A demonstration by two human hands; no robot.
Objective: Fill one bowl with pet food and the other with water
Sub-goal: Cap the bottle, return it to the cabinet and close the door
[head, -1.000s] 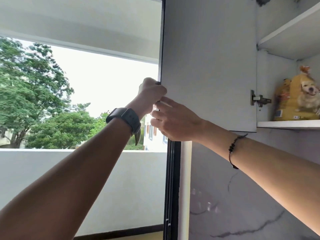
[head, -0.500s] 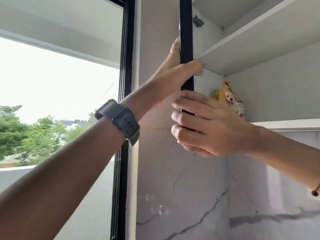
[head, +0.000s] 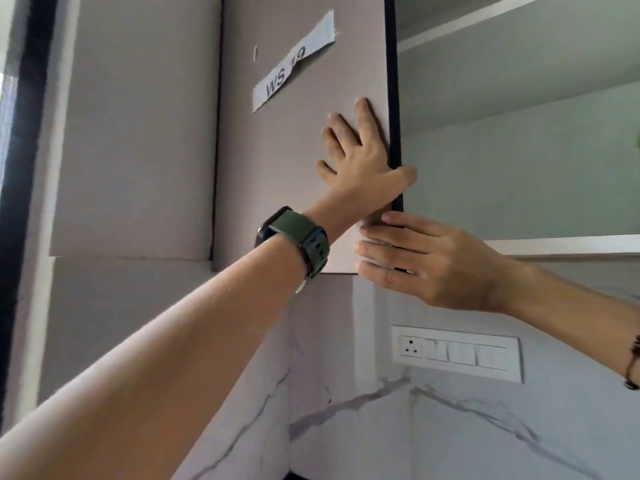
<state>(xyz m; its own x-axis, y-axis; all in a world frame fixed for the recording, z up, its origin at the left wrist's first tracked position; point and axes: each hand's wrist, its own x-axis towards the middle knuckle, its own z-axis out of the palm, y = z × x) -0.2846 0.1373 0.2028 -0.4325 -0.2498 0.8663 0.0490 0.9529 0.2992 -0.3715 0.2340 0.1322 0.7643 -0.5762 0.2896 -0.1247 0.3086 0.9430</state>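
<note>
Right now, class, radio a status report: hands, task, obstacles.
Left hand flat on pale taupe cabinet door, thumb hooked round its dark edge. Right hand fingers across lower corner, thumb hidden. Pet food, bowls not in view.

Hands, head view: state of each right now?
Left hand: holds cabinet door, thumb round its edge.
Right hand: fingers wrapped round the door's lower corner.

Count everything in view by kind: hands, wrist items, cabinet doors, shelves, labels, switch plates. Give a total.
Hands: 2 (left hand, right hand)
Wrist items: 2 (watch, bracelet)
Cabinet door: 1
Shelves: 2 (upper shelf, lower shelf)
Label: 1
Switch plate: 1
Total: 9
</note>
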